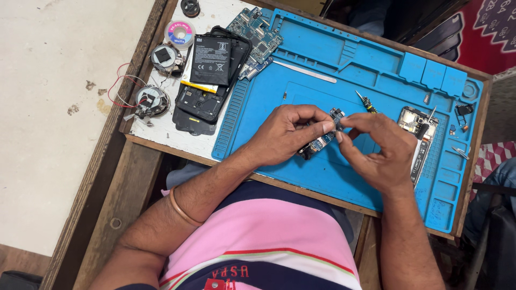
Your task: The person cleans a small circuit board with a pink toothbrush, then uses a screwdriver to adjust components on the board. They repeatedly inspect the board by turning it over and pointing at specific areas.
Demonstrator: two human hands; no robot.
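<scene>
Over the blue repair mat [333,177], both hands hold a small phone circuit board [322,140]. My left hand [285,131] grips the board from the left, thumb and fingers pinching its upper part. My right hand [376,150] meets it from the right, fingertips pinched on the board's top end [337,114]. The board's lower end sticks out below my left hand's fingers.
A stack of phone parts with a black battery [210,60] lies left of the mat, beside another circuit board [255,32], a solder-wick roll [180,32] and two small wired motors [150,101]. An opened phone frame [418,134], tweezers [459,152] and a screwdriver [366,102] rest on the mat.
</scene>
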